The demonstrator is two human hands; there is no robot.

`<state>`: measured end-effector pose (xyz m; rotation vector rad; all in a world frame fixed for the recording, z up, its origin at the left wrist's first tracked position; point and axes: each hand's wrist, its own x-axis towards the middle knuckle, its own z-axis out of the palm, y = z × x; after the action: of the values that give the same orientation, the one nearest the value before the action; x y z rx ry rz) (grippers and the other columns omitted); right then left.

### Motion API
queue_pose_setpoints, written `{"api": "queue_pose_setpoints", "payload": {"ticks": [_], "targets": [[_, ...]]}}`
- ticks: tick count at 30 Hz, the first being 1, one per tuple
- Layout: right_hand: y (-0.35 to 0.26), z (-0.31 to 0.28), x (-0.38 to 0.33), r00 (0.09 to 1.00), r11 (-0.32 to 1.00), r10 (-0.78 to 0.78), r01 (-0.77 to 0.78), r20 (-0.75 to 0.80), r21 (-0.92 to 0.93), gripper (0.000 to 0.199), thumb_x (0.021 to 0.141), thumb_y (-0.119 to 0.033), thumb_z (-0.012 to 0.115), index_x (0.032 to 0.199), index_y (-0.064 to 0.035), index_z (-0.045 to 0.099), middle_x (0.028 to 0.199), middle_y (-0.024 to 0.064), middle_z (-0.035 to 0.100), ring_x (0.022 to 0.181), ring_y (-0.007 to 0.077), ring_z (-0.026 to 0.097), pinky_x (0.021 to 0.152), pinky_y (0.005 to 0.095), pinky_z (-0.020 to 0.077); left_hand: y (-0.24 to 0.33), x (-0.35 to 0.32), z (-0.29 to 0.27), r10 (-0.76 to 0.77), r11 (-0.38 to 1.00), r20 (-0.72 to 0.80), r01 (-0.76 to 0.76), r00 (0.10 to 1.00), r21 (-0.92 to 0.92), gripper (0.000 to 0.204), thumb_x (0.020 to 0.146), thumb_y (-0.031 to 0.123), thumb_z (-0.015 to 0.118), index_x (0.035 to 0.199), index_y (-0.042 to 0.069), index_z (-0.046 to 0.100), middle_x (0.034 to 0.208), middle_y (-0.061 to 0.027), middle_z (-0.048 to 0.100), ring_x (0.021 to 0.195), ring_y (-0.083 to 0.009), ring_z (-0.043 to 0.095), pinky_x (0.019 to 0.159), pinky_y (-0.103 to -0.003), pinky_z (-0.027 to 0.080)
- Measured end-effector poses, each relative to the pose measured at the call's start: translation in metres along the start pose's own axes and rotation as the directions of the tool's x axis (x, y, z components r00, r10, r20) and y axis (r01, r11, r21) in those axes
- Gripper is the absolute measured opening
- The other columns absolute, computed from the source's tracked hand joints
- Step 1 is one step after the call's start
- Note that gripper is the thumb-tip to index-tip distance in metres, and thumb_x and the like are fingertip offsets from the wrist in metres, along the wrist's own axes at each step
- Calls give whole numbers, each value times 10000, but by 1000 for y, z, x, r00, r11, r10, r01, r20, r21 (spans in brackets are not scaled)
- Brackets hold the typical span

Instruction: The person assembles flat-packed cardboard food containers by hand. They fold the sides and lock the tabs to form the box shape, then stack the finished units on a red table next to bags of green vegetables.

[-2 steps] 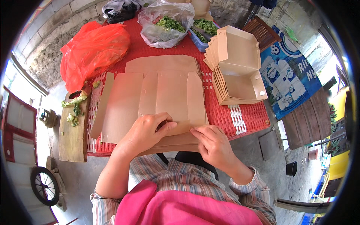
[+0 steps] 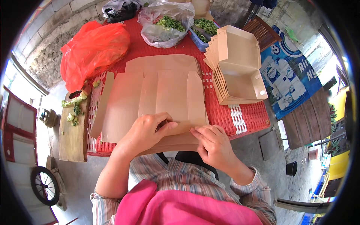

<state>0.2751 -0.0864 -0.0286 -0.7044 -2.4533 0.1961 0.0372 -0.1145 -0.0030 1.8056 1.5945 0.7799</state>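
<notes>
Two bare hands are nearest my remote view, at the middle of the counter's near edge. The right hand (image 2: 213,144) has thumb and fingertips pinched on the corner of a near flap (image 2: 182,126) of a flat brown cardboard sheet (image 2: 127,95). The left hand (image 2: 142,131) lies over the sheet with its thumb at the same flap; I cannot tell whether its fingers grip. The sheet rests on a stack of flat cardboard (image 2: 165,63), reaching from the near edge toward the middle of the red woven counter (image 2: 221,117).

At the left edge, by the near-left corner, I have a wooden board (image 2: 71,142) with vegetable scraps (image 2: 72,119). Along the right edge stand nested open cardboard boxes (image 2: 240,82). Farther off, a red plastic bag (image 2: 97,54) slumps over the left edge. Close to the far edge, I see a clear bag (image 2: 152,33) of chopped greens (image 2: 170,23) just beside a blue tub (image 2: 200,45), also holding greens
</notes>
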Motion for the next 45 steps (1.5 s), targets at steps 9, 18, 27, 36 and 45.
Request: {"api": "queue_pose_setpoints", "payload": {"ticks": [9,18,27,36,45], "targets": [[-14,-15,19,977,978,201,-204,68,47,424,782,-137,741,1187,-80,628,1077,73,604,1039,244,583,946,427,413,-5,-26,-21,89,996,-67,-90,994,-7,204,881,136,667,1025,-9,657,995,-151,671,935,-296,646,836,-368,495],[-31,18,34,973,967,-177,200,147,-158,292,826,-153,661,1102,-57,653,1030,75,671,992,208,646,953,394,460,-21,-69,-25,205,961,-116,-177,972,215,470,697,121,803,1131,29,646,1229,-117,623,1197,-319,559,1048,-425,415],[-27,4,42,976,988,-151,156,159,-21,173,813,-81,708,981,-49,684,920,50,715,840,208,699,730,341,545,-41,-67,-19,374,898,-172,-309,911,312,376,722,160,797,1049,19,675,1091,-110,673,1065,-299,635,909,-407,499],[-27,-1,49,990,997,-73,76,118,-21,137,821,-115,703,946,-70,667,832,47,696,748,231,687,648,351,521,-33,-60,-10,535,807,-233,-409,812,425,294,736,118,783,985,11,670,982,-89,692,932,-271,682,803,-376,550],[-8,7,73,948,987,141,-158,284,39,170,905,-242,636,971,-86,644,750,110,659,723,301,664,608,399,506,-33,-59,1,472,826,-212,-345,856,445,345,770,63,702,1108,48,633,936,-79,647,830,-249,652,729,-364,545]]}}
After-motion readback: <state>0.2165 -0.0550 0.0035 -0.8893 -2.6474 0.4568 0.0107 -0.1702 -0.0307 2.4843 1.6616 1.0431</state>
